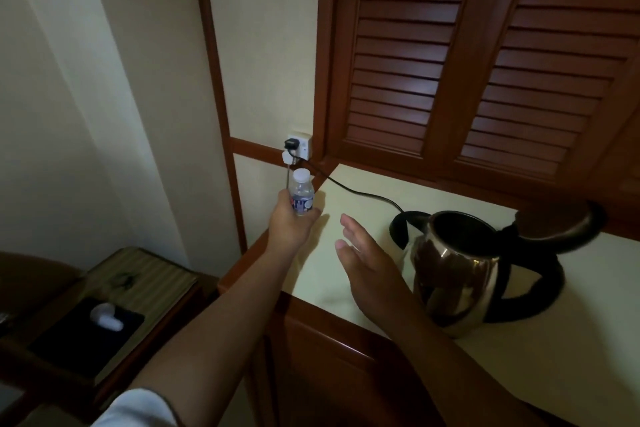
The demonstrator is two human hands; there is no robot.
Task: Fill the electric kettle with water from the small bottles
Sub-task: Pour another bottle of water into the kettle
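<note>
A small clear water bottle (302,192) with a white cap stands upright in my left hand (291,224), held over the left end of the pale counter (363,184). Its cap is on. My right hand (363,258) hovers flat and open above the counter, between the bottle and the kettle. The steel electric kettle (453,270) sits on its black base at the right, its lid swung open and its black handle curving to the right. A black cord (360,192) runs from the kettle's base to a wall socket (299,146).
Dark louvred wooden shutters (467,62) rise behind the counter. A lower wooden side table (114,305) at the left carries a black pad with a small white object (105,317) on it. The counter's wooden front edge (329,333) runs diagonally below my arms.
</note>
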